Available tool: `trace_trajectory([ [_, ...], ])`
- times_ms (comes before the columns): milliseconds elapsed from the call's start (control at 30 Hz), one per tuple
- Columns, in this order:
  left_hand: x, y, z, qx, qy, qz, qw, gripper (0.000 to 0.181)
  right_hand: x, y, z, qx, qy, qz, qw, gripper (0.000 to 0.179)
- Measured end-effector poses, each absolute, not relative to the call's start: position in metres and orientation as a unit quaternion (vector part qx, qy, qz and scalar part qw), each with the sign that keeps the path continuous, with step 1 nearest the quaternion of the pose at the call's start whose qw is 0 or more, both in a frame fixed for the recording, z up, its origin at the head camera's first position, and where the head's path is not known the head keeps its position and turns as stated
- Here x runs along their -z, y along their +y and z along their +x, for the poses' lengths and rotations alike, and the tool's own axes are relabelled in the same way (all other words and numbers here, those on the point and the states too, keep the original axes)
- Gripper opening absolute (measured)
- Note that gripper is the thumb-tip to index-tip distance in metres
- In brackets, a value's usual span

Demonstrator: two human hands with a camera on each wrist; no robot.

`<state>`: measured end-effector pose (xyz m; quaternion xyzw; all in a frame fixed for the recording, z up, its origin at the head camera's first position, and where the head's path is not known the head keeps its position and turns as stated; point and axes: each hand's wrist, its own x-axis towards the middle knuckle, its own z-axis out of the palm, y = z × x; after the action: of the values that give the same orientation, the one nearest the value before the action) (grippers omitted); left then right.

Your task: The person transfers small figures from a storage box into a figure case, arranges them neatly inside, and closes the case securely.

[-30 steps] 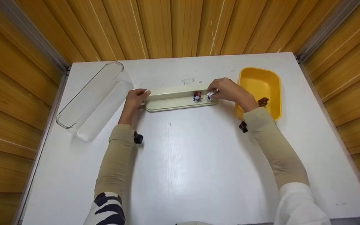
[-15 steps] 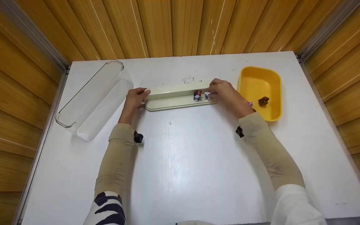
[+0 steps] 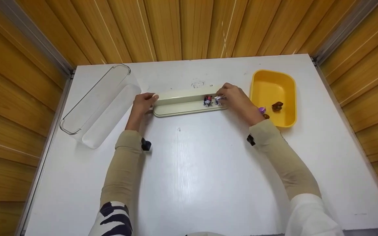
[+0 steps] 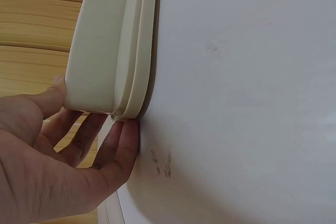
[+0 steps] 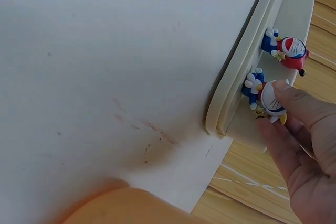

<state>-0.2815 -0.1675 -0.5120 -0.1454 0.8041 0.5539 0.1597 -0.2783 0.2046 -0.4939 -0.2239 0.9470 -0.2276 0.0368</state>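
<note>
A long cream tray (image 3: 179, 109) lies across the far half of the white table. My left hand (image 3: 141, 104) grips its left end, thumb on the upper edge and the fingers bent round the end, as the left wrist view shows. At the tray's right end my right hand (image 3: 238, 100) pinches a blue-and-white cat figurine (image 5: 268, 98) by its head between thumb and fingers, inside the tray. Beside it on the tray's ledge, to the left in the head view, stands another blue-and-white figurine with red on it (image 5: 286, 50).
Right of the tray stands a yellow tub (image 3: 272, 82). In it are a brown figurine (image 3: 277, 106) and a purple one (image 3: 262, 110), with another brown piece partly behind the right forearm. A clear long bin (image 3: 102, 105) with wire handles lies slanted at left. Wood-look walls surround the table.
My right hand has set the pinched figurine slightly left, nearer the other one, and its forearm has shifted left, uncovering more of the tub's contents. The left hand keeps its grip on the tray.
</note>
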Motion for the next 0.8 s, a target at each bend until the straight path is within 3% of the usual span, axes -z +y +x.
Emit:
trace_trajectory([
  [333, 0.513, -0.166, -0.281, -0.546, 0.807, -0.157, 0.16, 0.046, 0.491, 0.207, -0.272, 0.212, 0.945, -0.248, 0.018, 0.033],
  [533, 0.512, -0.168, -0.281, -0.561, 0.801, -0.14, 0.154, 0.046, 0.468, 0.224, -0.271, 0.194, 0.947, -0.257, 0.015, 0.032],
  [600, 0.512, -0.168, -0.281, -0.563, 0.8, -0.138, 0.156, 0.047, 0.457, 0.235, -0.271, 0.174, 0.951, -0.252, 0.032, 0.032],
  [800, 0.513, -0.171, -0.282, -0.564, 0.796, -0.142, 0.167, 0.048, 0.425, 0.287, -0.275, 0.108, 0.958, -0.219, 0.149, 0.036],
])
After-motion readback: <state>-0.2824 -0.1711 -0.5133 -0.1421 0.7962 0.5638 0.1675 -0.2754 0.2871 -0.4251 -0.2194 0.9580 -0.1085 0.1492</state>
